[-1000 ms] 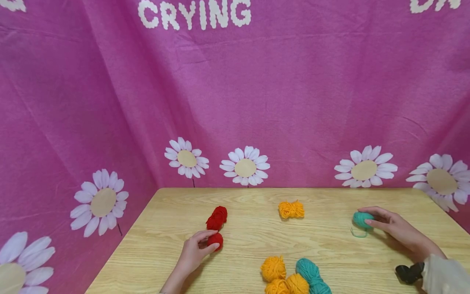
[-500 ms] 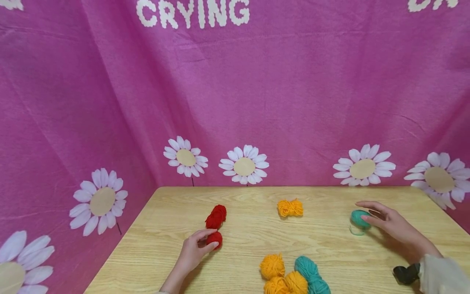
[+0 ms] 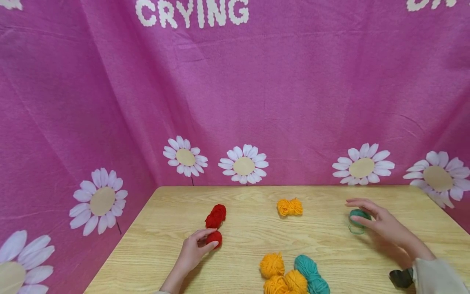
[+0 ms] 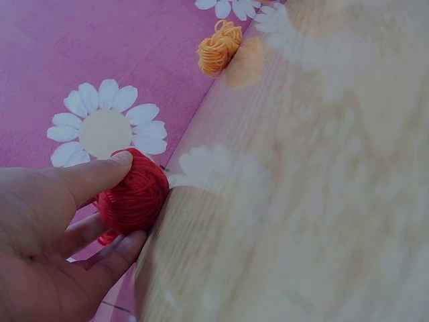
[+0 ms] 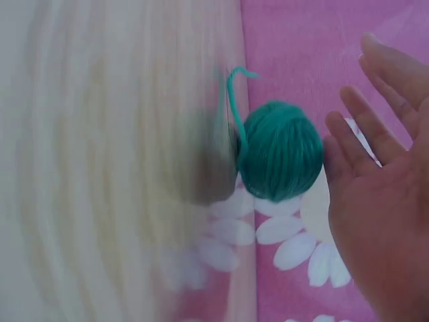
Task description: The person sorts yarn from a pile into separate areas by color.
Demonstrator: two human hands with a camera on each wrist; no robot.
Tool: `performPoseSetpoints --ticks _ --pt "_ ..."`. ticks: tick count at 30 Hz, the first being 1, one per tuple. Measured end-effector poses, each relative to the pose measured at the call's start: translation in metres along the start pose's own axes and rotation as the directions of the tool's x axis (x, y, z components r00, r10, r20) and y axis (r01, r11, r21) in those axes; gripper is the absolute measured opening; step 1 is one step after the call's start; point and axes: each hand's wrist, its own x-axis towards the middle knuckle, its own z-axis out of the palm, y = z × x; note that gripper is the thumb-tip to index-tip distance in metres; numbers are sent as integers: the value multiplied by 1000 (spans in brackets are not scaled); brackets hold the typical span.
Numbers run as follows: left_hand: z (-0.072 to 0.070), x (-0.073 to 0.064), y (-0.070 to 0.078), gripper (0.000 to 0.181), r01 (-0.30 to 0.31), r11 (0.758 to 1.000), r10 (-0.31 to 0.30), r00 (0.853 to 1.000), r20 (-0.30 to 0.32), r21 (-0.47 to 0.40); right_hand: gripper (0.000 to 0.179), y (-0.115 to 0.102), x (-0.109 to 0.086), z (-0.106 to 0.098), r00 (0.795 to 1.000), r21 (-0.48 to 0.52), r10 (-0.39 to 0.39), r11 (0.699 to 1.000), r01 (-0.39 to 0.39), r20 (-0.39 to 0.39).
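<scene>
My left hand (image 3: 192, 250) pinches a small red yarn ball (image 3: 215, 239) between thumb and fingers on the left side of the table. In the left wrist view the thumb lies across the red yarn. Just behind it lies a bundle of red yarn (image 3: 216, 216). At the right, my right hand (image 3: 385, 224) hovers with spread fingers over a teal yarn ball (image 5: 280, 153), whose loose tail curls beside it. The right wrist view shows a straight-fingered palm next to that ball, not gripping it. In the head view those fingers partly cover the ball.
An orange yarn bundle (image 3: 290, 207) lies at the back middle of the wooden table (image 3: 249, 208). Near the front sit several orange yarn balls (image 3: 272, 265) against a teal yarn bundle (image 3: 311, 273). A pink cloth with daisies (image 3: 243, 165) hangs behind the table.
My right hand has let go of the teal yarn ball; its fingers have spread, and it has shifted slightly left and up. My left hand stays on the red ball.
</scene>
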Motion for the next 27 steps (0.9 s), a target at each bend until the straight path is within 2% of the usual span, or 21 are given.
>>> performPoseSetpoints --ticks 5,11,18,23,27 --pt "0 0 0 35 5 1000 -5 1000 8 3 37 -8 3 6 999 24 -6 1000 5 42" --pt "-1 -1 1 35 22 1000 -22 1000 10 -7 36 -16 4 13 994 76 -52 996 44 99" --pt "-1 -1 2 35 30 999 -29 999 12 -15 36 -25 4 21 987 38 -50 998 44 154" --pt "-1 -1 2 35 31 999 -31 999 13 -14 37 -32 4 30 976 61 -78 996 67 204" --pt "-1 -1 1 35 29 1000 -29 1000 10 -8 36 -42 4 38 966 53 -70 997 59 249"
